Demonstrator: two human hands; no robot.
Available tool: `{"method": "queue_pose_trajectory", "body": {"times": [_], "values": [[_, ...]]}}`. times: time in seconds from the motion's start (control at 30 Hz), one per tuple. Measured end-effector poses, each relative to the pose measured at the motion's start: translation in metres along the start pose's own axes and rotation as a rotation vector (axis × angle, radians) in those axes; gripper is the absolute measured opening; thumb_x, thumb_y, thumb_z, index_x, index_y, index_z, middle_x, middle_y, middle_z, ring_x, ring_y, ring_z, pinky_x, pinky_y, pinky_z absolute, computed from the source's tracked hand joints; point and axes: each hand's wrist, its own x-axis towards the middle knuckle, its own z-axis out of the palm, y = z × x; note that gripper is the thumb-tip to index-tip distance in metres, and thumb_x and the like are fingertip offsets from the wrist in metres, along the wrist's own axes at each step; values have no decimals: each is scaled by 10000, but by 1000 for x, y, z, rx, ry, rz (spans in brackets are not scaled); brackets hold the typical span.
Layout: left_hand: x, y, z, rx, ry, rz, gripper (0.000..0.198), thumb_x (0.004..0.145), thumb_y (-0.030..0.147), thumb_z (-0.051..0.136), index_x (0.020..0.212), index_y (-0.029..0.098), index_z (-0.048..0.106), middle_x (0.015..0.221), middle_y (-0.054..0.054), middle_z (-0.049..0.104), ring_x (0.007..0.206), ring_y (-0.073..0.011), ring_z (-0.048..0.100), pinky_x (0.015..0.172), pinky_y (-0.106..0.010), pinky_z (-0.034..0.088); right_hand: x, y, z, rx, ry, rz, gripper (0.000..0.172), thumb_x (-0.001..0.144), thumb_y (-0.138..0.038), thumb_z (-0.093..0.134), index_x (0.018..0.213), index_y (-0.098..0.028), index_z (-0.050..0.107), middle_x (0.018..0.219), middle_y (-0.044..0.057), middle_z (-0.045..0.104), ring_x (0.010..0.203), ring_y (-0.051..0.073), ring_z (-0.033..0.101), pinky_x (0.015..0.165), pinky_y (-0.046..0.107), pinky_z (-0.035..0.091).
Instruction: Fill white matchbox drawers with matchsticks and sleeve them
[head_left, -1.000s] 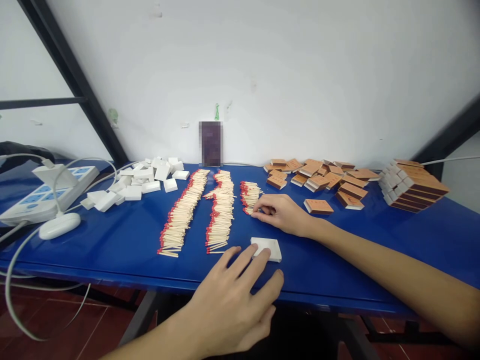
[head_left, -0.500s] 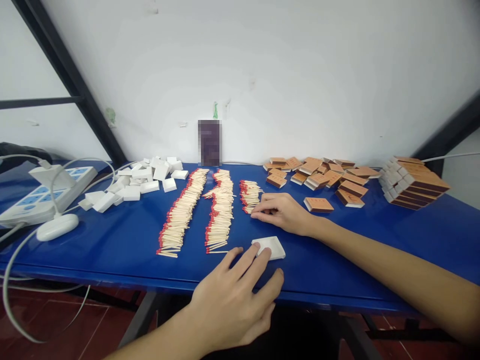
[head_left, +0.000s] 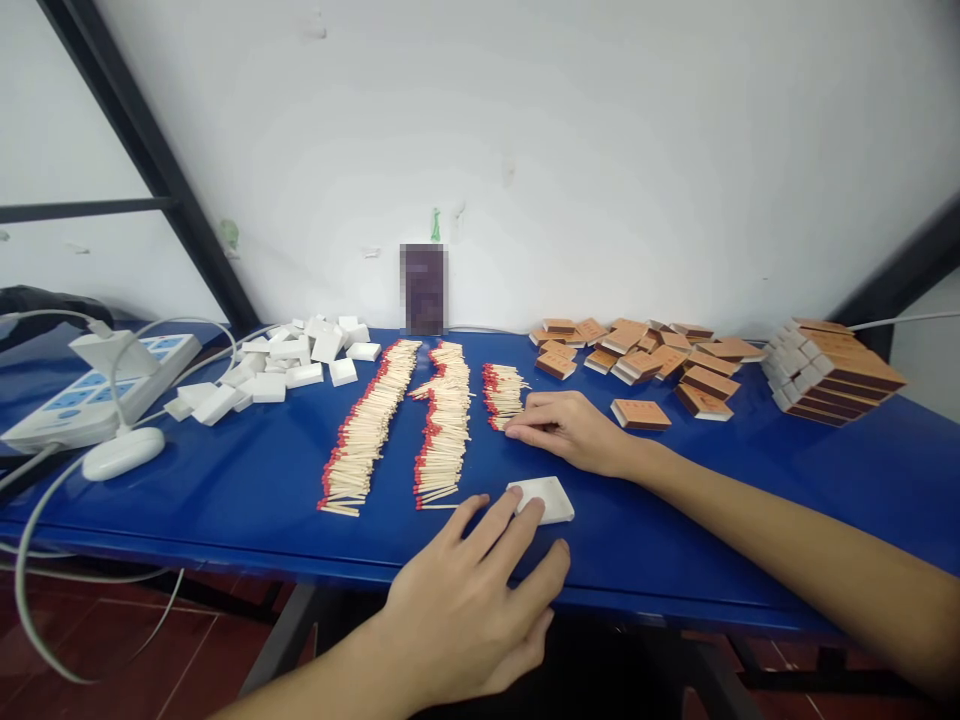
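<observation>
My left hand (head_left: 469, 600) lies flat with spread fingers at the table's front edge, two fingertips resting on a white matchbox tray (head_left: 544, 498). Farther back, my right hand (head_left: 570, 428) has its fingers curled against the near end of a short row of red-tipped matches (head_left: 502, 392), pinching at them. Two longer rows of matches (head_left: 409, 420) lie to the left on the blue table (head_left: 225, 490).
A heap of white trays (head_left: 281, 365) sits at back left, beside a power strip (head_left: 90, 385) with white cables. Loose orange matchbox sleeves (head_left: 645, 355) and a stacked block of them (head_left: 832, 370) lie at back right. A blurred dark object (head_left: 424, 288) leans on the wall.
The white tray under my left fingertips has slid slightly to the right. My right hand stays at the short match row, fingers barely shifted.
</observation>
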Motion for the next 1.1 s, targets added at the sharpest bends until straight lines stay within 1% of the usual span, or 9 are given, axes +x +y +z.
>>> {"method": "queue_pose_trajectory", "body": {"times": [0.27, 0.5, 0.67, 0.87, 1.1], "values": [[1, 0, 0, 3, 0, -4, 395, 941, 351, 477, 1287, 178, 555, 1328, -144, 563, 1264, -309, 501, 1038, -450, 413, 0, 1, 0, 46, 1, -24, 358, 991, -400, 486, 921, -195, 772, 754, 36, 647, 680, 126, 575, 647, 252, 421], [0, 1, 1, 7, -5, -9, 398, 943, 356, 476, 1293, 182, 552, 1338, -143, 555, 1265, -318, 502, 1041, -457, 411, 1, 3, 3, 49, 41, -2, 262, 951, -347, 568, 1003, -183, 766, 726, 29, 647, 630, 119, 551, 595, 241, 406], [1, 0, 1, 2, -6, -5, 390, 946, 352, 469, 1286, 181, 554, 1327, -142, 560, 1276, -312, 489, 1046, -457, 405, 1, 5, 5, 46, 52, -13, 225, 941, -304, 579, 981, -176, 760, 718, 26, 649, 602, 111, 533, 587, 237, 405], [0, -1, 1, 3, -14, -6, 395, 940, 352, 473, 1285, 176, 552, 1338, -146, 551, 1251, -325, 508, 1025, -463, 423, 1, 6, 6, 42, 54, -7, 215, 933, -309, 580, 914, -177, 748, 686, 18, 632, 583, 110, 511, 572, 240, 392], [1, 0, -1, -4, -27, -3, 396, 944, 352, 466, 1289, 175, 547, 1344, -149, 546, 1259, -324, 502, 1025, -471, 425, 0, 3, 6, 52, 66, 41, 211, 927, -316, 587, 968, -175, 739, 663, 8, 627, 572, 110, 495, 561, 237, 383]]}}
